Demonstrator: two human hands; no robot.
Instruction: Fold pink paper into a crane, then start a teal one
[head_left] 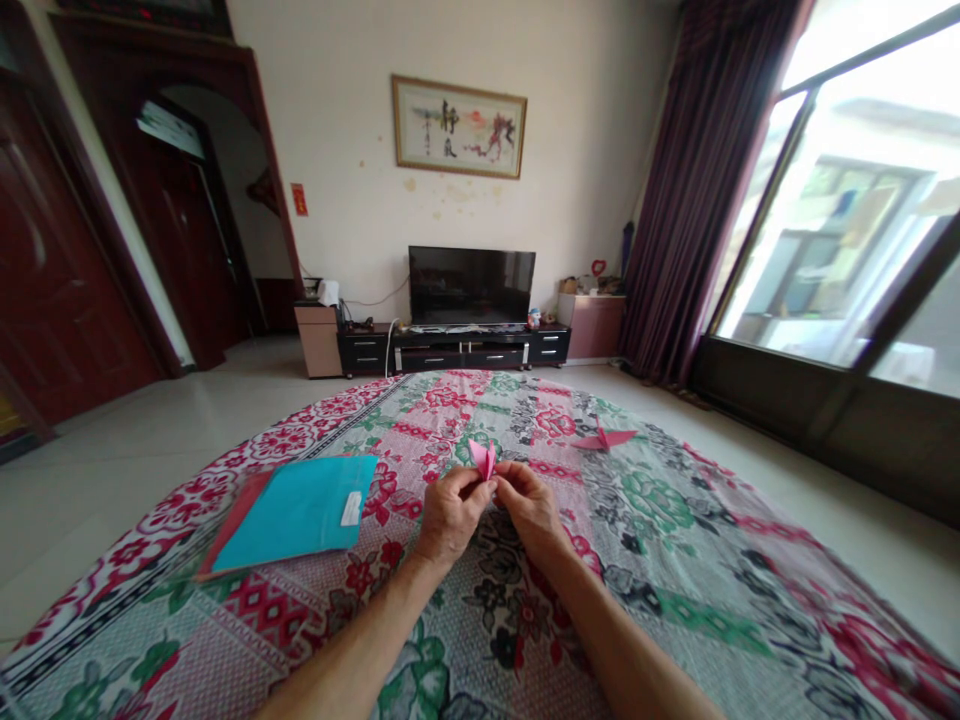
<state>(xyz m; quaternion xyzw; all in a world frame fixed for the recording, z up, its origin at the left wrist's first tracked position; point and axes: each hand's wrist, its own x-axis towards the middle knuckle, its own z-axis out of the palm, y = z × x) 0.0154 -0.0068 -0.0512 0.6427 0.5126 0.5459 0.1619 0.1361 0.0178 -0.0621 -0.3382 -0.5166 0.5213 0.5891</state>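
Between my two hands, above the middle of the table, is a small piece of folded pink paper (484,458) with pointed flaps standing up. My left hand (452,510) pinches its lower edge from the left, thumb and fingertips together. From the right, my right hand (529,502) pinches the same paper, its fingertips meeting those of the left. The paper's lower part is hidden behind my fingers. To the right and farther off lies a folded pink paper crane (604,439) with its wings spread on the cloth.
A flowered tablecloth (660,600) covers the round table. On the left lies a blue packet (296,515) with a white label, over a reddish sheet (238,515). Beyond the table stand a television (472,287) and a low black cabinet (431,352).
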